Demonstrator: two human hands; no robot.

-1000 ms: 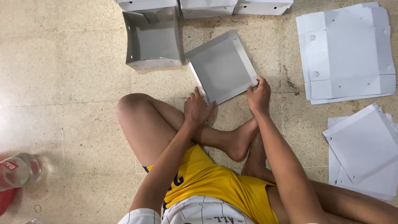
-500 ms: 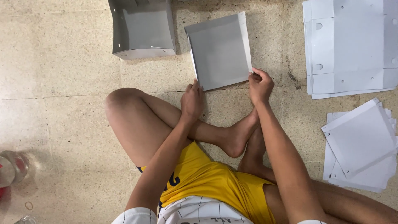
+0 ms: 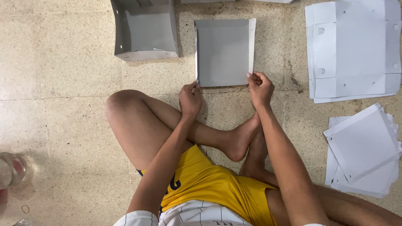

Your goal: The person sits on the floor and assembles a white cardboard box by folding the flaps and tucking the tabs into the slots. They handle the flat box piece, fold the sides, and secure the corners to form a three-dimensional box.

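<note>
At frame centre-top I see my left hand (image 3: 190, 98) and right hand (image 3: 260, 88) pinching the near corners of a flat grey card blank (image 3: 224, 52) on the floor (image 3: 63, 62), unfolded yet, one folded box (image 3: 144, 29) done upper left, flat stacks (image 3: 351, 50) waiting right.

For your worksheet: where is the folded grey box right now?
The folded grey box stands on the floor at upper left, just left of the flat grey sheet both hands hold.

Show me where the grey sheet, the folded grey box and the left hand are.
grey sheet (image 3: 224, 52), head view, its middle.
folded grey box (image 3: 144, 29), head view, its inner floor.
left hand (image 3: 190, 100), head view, its back.
</note>
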